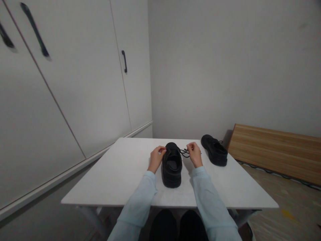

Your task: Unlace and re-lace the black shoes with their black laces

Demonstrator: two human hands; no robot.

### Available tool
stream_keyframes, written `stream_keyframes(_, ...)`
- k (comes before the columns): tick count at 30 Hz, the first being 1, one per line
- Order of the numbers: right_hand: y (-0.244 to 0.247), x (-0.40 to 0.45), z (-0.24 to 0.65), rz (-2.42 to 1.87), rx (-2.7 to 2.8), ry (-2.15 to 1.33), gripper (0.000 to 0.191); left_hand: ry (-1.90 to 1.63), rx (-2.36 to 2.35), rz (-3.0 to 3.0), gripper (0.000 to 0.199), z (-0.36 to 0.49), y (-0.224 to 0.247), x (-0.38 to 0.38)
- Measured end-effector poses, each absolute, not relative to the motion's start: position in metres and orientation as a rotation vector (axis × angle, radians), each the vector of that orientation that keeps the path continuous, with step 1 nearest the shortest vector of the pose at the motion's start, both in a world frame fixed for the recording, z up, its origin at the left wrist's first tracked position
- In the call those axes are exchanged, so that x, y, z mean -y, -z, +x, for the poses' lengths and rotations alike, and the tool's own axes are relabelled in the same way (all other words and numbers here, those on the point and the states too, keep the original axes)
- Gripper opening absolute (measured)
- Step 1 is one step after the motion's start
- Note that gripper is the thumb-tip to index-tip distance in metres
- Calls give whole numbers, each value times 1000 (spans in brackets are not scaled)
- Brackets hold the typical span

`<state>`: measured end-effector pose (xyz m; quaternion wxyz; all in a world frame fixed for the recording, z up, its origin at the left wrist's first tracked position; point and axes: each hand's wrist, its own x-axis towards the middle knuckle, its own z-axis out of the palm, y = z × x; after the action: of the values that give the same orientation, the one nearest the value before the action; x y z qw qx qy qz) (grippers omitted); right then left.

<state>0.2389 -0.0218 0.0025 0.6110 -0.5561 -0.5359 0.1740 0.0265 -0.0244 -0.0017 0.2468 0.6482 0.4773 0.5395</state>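
A black lace-up shoe (pixel 172 179) stands upright on the white table, its heel towards me and its opening facing up. At its left side, my left hand (pixel 156 158) pinches the upper edge by the lacing; the exact spot between the fingertips is too small to make out. Off to the shoe's right, my right hand (pixel 194 154) is closed on a black shoelace (pixel 184 152). Loose loops of that lace run from the shoe across to the fingers. A second black shoe (pixel 216 152) rests at the table's far right, its lace on top.
The white table (pixel 107 184) stretches out before me, with my knees (pixel 164 224) under its front edge. White cabinets (pixel 82 87) with dark handles line the left side. A plain wall (pixel 225 67) rises behind, and a wood-grain panel (pixel 273 150) stands at the right.
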Motion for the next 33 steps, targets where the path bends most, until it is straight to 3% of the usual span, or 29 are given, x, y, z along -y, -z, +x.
stream_keyframes(4, 4, 22, 234, -1343, 1575, -304, 4, -1500, -1285, 1756, 8, 28, 2, 24)
stream_keyframes(12, -9, 30, 233, -1292, 1513, -100, 19, -1509, -1286, 1727, 8, 30, 8, 18)
stream_keyframes(22, -18, 43, 216, -1107, 1744, -513, 56, -1514, -1342, 1722, 6, 33, 12, 12)
stream_keyframes(33, -15, 43, 212, -1245, 1750, -663, 67, -1575, -1242, 1646, 7, 35, 14, 11)
